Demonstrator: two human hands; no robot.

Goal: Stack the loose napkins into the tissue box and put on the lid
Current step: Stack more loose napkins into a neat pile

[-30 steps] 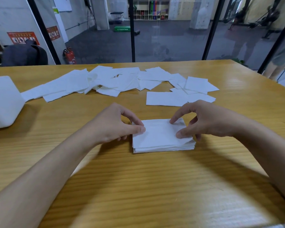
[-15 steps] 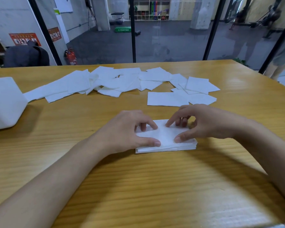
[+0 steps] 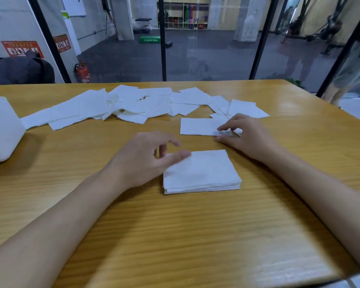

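A neat stack of white napkins (image 3: 202,173) lies on the wooden table (image 3: 195,235) in front of me. My left hand (image 3: 141,161) hovers at the stack's far left corner with its fingers loosely curled and its thumb lying on the top sheet. My right hand (image 3: 249,136) is beyond the stack, at a single loose napkin (image 3: 195,126), and pinches that napkin's right edge between thumb and forefinger. Several more loose napkins (image 3: 133,104) lie scattered across the far side of the table. A white tissue box piece (image 3: 0,129) stands at the left edge, partly cut off.
The table's far edge meets a glass wall with black frames (image 3: 163,48). A dark bag (image 3: 23,70) sits behind the far left corner. A person stands at the right (image 3: 353,67) outside the glass.
Both hands have come off the stack they were squaring. My right hand moved forward to a loose napkin and took its edge, and my left hand lifted toward the stack's left corner.
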